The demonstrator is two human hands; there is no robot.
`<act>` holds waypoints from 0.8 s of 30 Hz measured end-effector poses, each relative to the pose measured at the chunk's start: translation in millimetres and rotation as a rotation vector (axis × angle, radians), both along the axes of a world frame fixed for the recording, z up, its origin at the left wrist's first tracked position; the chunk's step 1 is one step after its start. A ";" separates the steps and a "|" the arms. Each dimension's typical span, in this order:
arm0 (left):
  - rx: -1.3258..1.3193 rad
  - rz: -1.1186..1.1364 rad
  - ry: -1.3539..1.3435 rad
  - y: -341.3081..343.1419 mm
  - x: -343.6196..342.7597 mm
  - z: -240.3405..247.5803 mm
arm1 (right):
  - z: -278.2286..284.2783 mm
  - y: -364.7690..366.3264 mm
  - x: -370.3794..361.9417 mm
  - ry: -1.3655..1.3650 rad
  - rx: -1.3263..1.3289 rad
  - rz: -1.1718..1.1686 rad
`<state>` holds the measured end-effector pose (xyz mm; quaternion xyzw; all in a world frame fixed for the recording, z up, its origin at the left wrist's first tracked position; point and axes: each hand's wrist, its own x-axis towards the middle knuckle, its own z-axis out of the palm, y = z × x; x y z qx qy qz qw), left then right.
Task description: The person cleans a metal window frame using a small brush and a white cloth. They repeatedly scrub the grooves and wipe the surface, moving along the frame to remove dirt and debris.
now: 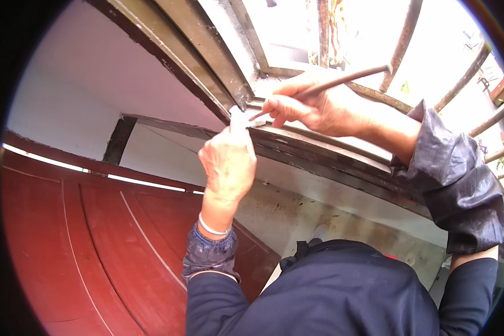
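Note:
My left hand (228, 161) is raised to the corner of a metal window frame (199, 50), its fingers closed on a crumpled white cloth or tissue (239, 119). Just right of it, my right hand (319, 106) grips a thin dark rod (347, 77) like a pen. The rod's narrow tip points down-left and meets the white piece, or comes very close to it, at the frame's corner. Glare washes out part of the right hand. What lies under the left fingertips is hidden.
Rusty bars (403, 45) stand outside the window in bright light. A sill edge (341, 154) runs below my right arm. On the left, a red panelled surface (95, 241) spreads beneath a pale wall (61, 117). Stained flooring (369, 229) lies beyond my body.

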<state>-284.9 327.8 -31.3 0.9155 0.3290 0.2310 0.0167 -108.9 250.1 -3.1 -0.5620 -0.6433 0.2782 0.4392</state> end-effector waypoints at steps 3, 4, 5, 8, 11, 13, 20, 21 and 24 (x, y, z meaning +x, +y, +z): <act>-0.013 -0.055 -0.061 11.4 -6.9 3.9 | 18.5 -20.0 10.3 0.151 0.004 0.016; 0.000 -0.103 -0.090 13.8 -5.8 5.9 | 27.5 -29.7 14.3 0.168 -0.006 -0.012; 0.054 -0.148 -0.204 11.9 -4.0 6.5 | 29.8 -38.4 18.2 0.121 0.048 -0.025; 0.100 -0.176 -0.289 6.8 -3.6 33.2 | 34.5 -55.6 29.9 0.080 0.130 -0.095; 0.222 -0.196 -0.324 7.7 6.5 46.3 | 36.9 -78.7 43.6 -0.020 0.178 -0.126; 0.244 -0.175 -0.262 1.2 10.0 51.3 | 36.1 -92.7 49.1 -0.028 0.200 -0.151; 0.381 -0.128 0.013 -9.9 18.7 44.8 | 31.4 -134.4 58.8 0.002 0.173 -0.166; 0.379 -0.133 -0.059 -8.6 19.3 47.0 | 31.2 -134.6 51.1 0.045 0.124 -0.173; 0.307 -0.115 -0.211 -9.7 18.1 55.8 | 18.1 -119.5 32.8 -0.021 0.207 -0.104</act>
